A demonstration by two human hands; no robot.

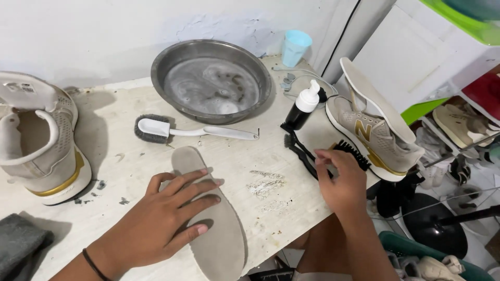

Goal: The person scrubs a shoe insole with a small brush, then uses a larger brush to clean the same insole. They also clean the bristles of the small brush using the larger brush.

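Note:
My left hand (166,216) lies flat with fingers spread on a grey shoe insole (221,244) that rests on the white table (130,151). At the table's right edge my right hand (341,179) closes its fingers on the handle of a black brush (354,154). A second black brush (298,148) lies just left of it. A beige sneaker with gold trim (372,138) sits on its side at the right edge, with a pale insole (375,99) leaning on it.
A metal basin of soapy water (211,80) stands at the back. A white-handled brush (177,130) lies before it. A black foam-pump bottle (302,106), a blue cup (296,47), the other sneaker (39,138) at left, a grey cloth (21,242), shoe racks at right.

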